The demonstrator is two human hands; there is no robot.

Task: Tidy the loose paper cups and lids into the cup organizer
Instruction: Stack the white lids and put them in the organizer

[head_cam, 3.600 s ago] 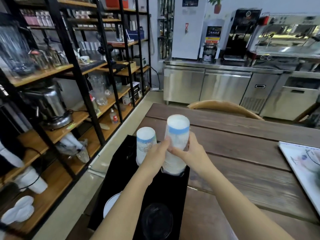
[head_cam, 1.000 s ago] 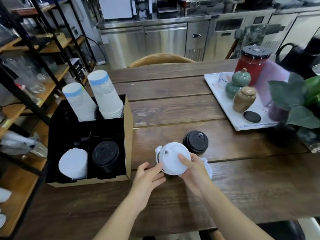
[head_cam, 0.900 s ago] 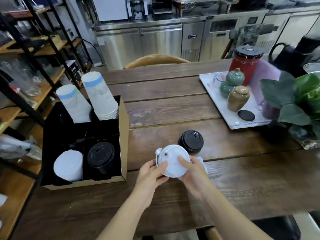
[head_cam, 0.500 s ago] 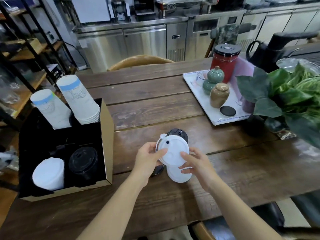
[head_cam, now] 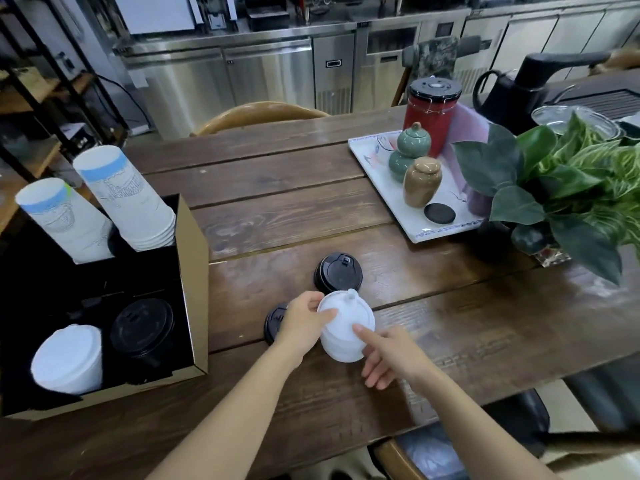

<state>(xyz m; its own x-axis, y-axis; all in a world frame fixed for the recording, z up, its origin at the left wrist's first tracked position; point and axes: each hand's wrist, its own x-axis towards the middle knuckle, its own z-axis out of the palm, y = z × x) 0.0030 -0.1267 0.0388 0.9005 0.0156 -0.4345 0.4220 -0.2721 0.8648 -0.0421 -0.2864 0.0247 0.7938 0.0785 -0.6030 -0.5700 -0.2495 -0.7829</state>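
My left hand (head_cam: 303, 323) grips the left edge of a small stack of white lids (head_cam: 344, 329) on the wooden table (head_cam: 450, 327). My right hand (head_cam: 391, 355) touches the stack's top with an outstretched forefinger, its other fingers loose. A black lid (head_cam: 338, 272) lies just behind the stack, and a second black lid (head_cam: 275, 322) pokes out from under my left hand. The black cup organizer (head_cam: 194, 271) stands at the left. It holds two stacks of paper cups (head_cam: 128, 199) at the back, white lids (head_cam: 67, 358) and black lids (head_cam: 142, 327) in front.
A white tray (head_cam: 415, 223) at the right rear carries small ceramic jars, a red canister and a dark coaster. A leafy potted plant (head_cam: 568, 188) fills the right side. A wooden chair back (head_cam: 259, 112) stands behind the table, shelving to the left.
The white lid I held up with both hands now sits on the other white lid. My left hand grips the stack's edge; my right hand has loosened to a fingertip touch.
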